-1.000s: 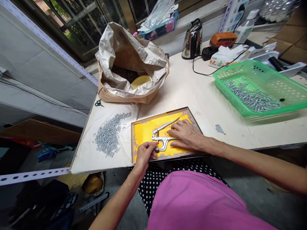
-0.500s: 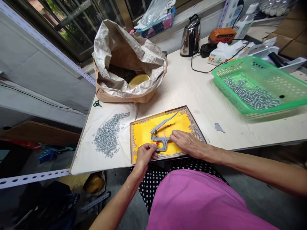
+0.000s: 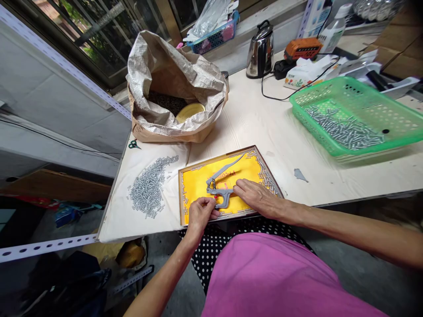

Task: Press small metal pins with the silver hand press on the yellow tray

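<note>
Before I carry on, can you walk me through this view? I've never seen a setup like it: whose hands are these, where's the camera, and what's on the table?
There is no robot here: the bare left hand and right hand belong to the person wearing the camera on their head, looking forward and down.

Between them is a grey plier-like tool, over a shallow tray with a yellow bottom. The left fingertips are pinched at its lower end; whether they hold something small, I can't tell. The right hand covers the end of its lower handle.

On the table, a pile of small metal pieces lies left of the tray. Behind stand an open sack and a kettle; to the right is a green basket.
</note>
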Motion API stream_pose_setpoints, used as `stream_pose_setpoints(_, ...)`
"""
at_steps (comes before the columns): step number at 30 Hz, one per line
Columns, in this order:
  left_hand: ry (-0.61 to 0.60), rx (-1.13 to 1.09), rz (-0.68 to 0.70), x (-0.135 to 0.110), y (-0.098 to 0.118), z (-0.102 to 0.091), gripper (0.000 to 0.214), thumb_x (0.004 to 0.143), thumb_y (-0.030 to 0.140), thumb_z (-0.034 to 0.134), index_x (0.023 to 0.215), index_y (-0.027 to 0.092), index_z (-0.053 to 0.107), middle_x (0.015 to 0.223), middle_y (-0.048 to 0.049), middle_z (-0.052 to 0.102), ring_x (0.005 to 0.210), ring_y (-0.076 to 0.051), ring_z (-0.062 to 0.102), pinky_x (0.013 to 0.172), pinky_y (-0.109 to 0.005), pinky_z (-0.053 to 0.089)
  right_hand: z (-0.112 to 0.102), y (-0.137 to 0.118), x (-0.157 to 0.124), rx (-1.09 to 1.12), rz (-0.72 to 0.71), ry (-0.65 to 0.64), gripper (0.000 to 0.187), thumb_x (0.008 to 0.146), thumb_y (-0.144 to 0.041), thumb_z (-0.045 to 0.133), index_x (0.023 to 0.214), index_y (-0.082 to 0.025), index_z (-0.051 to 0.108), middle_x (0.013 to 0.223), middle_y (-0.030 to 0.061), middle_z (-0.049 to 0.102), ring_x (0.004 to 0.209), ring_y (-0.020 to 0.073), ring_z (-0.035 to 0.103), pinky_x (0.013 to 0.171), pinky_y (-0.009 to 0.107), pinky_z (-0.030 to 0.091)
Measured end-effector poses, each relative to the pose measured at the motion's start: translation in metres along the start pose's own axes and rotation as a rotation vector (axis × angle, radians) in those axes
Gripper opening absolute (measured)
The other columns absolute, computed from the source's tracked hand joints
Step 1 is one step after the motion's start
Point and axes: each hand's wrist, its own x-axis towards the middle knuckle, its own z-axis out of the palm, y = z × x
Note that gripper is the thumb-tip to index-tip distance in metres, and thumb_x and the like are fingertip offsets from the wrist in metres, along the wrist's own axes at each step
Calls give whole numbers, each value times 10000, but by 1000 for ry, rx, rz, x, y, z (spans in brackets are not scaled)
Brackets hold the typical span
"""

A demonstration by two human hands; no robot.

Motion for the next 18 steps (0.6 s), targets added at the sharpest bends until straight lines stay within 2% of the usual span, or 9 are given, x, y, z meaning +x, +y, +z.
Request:
stream_pose_setpoints(3, 19, -4, 15, 0, -3, 3, 317, 774, 415, 772, 814, 122, 658, 558, -40, 680, 466, -132, 646, 508, -202, 533, 1, 0, 0, -15, -2, 9, 219, 954, -46, 355, 1033, -179, 510, 955, 74, 552, 844, 212, 472, 713, 340, 403)
stream_pose_setpoints(6, 98, 32, 161, -1, -7, 7, 285, 756, 398, 781, 789, 140, 664, 690, -47, 707, 523, -145, 679, 504, -210, 538, 2, 0, 0, -21, -2, 24, 231, 962, -56, 336, 1041, -178, 515, 965, 82, 559, 866, 220, 479, 724, 349, 413)
stream_pose_setpoints(8, 133, 43, 207, -1, -8, 9, 279, 749, 394, 784, 788, 143, 668, 742, -48, 712, 533, -144, 682, 489, -209, 532, 2, 0, 0, -16, -2, 29, 231, 967, -61, 332, 1044, -177, 515, 965, 82, 558, 868, 219, 479, 723, 348, 412)
stream_pose_setpoints(13, 46, -72, -15, 2, -5, 7, 344, 752, 422, 788, 819, 110, 657, 545, -29, 664, 460, -123, 634, 490, -193, 516, 2, 0, 0, -16, 1, 35, 214, 972, -63, 339, 1036, -174, 510, 958, 75, 546, 851, 208, 467, 713, 332, 399)
stream_pose_setpoints(18, 92, -42, 23, 4, -4, 9, 319, 771, 388, 770, 845, 113, 627, 522, -23, 665, 417, -128, 617, 469, -203, 513, 4, 0, 1, 4, 12, 40, 204, 981, -79, 331, 1019, -183, 503, 964, 71, 542, 862, 206, 467, 721, 332, 404)
